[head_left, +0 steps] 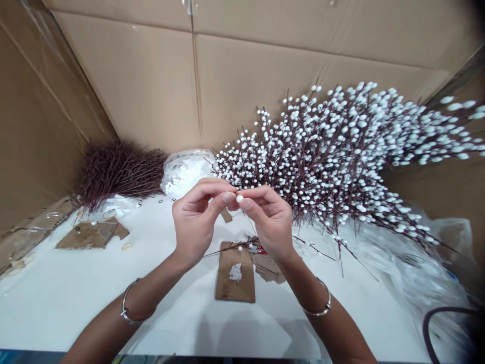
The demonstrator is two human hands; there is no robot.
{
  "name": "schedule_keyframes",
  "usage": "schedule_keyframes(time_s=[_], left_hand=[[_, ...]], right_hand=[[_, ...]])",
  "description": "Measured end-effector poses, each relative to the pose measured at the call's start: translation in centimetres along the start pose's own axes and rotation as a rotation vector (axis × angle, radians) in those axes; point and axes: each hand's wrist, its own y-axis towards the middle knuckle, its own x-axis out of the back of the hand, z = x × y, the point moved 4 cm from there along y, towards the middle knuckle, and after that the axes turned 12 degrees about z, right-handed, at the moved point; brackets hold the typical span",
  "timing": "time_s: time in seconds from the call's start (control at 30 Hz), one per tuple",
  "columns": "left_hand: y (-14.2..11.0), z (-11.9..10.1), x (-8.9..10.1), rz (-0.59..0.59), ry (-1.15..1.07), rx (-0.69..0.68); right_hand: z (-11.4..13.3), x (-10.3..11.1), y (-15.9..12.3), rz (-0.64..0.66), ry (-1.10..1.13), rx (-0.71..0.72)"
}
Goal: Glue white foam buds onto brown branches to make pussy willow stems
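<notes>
One white bench (56, 298) being covered along back by budded branches (333, 146) at right, bare stems (121, 172) at left. Left hand (195, 222) and right hand (275, 222) being held tip to tip above cardboard piece (235, 293). White bud (240, 198) being pinched narrowly by right fingers (248, 205), nearer hand, just right of left fingers (226, 196); no clear long axis being shown. Left fingers being closed narrowly; anything gripped there being hidden.

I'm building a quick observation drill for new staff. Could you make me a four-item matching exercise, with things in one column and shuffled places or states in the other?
1. Bare twigs
2. Left hand and right hand
3. White blob
4. Beaded branches

A. On cardboard
B. Heaped on the right
C. Heaped at back left
D. Meeting at a white bead

Pairs: 1-C, 2-D, 3-A, 4-B
</notes>
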Motion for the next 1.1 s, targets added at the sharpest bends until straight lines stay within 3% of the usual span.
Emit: schedule_keyframes(time_s=[0.4,1.1], left_hand=[[-0.22,-0.31,0.37,-0.027,0.109,-0.046],[-0.04,-0.77,0.15,0.103,0.156,0.016]], right_hand=[[-0.12,-0.32,-0.30,-0.024,0.008,-0.020],[0.61,-0.56,-0.43,-0.117,0.002,-0.017]])
